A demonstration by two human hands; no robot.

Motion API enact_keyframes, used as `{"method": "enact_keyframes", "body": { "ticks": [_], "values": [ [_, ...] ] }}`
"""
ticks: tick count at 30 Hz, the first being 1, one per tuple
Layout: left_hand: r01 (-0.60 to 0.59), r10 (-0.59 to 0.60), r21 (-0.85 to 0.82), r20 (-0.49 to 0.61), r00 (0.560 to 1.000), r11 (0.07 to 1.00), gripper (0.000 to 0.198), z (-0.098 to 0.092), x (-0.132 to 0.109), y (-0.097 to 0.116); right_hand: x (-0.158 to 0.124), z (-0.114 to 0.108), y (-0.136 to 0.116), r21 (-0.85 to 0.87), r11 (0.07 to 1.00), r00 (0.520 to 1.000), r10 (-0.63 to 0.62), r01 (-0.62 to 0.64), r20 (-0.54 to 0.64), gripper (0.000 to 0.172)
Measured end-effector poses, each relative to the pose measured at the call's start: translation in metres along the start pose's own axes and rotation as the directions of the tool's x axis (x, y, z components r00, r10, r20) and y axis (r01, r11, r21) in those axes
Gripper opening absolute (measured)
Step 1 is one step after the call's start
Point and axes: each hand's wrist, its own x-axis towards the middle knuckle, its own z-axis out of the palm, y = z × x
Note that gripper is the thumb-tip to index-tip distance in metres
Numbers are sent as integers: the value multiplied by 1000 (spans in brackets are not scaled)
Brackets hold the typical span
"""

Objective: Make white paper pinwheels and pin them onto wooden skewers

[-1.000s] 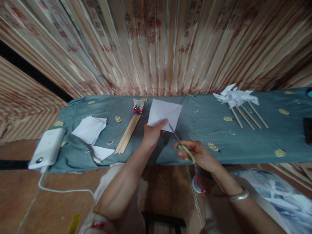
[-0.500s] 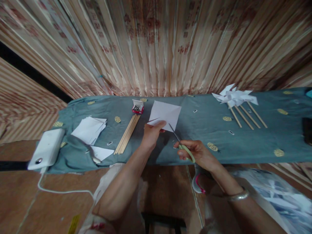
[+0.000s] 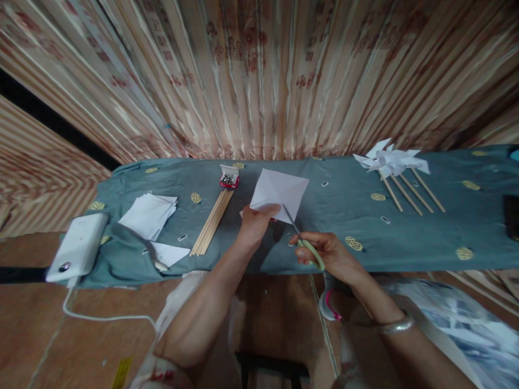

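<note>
My left hand pinches a white square of paper along its near left side, thumb on top. Crease lines run across the sheet, and a slit shows near my thumb. My right hand is closed round the light green handles of a pair of scissors. The dark blades reach up to the paper's near right corner and overlap it. Left of the paper lie a bundle of wooden sticks and a small red box of metal pins with its lid up.
A stack of white paper squares lies at the left, beside a white box-like device with a cable. Several paper pinwheels on sticks rest at the right. A green cloth covers the table, with a curtain behind.
The paper has shifted slightly right and down with my left hand, onto the scissor blades. My right hand has barely moved.
</note>
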Motion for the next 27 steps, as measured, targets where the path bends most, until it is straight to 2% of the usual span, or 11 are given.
{"method": "enact_keyframes", "body": {
  "ticks": [11, 27],
  "values": [
    [7, -7, 8, -15, 1000, 1000, 16, 0, 1, 0, 1, 4, -4, 2, 1000, 999, 27, -27, -26, 52],
    [28, -28, -11, -1, 1000, 1000, 22, 1, -1, -1, 2, 1, 0, -59, 998, 1000, -11, 10, -12, 51]
  ]
}}
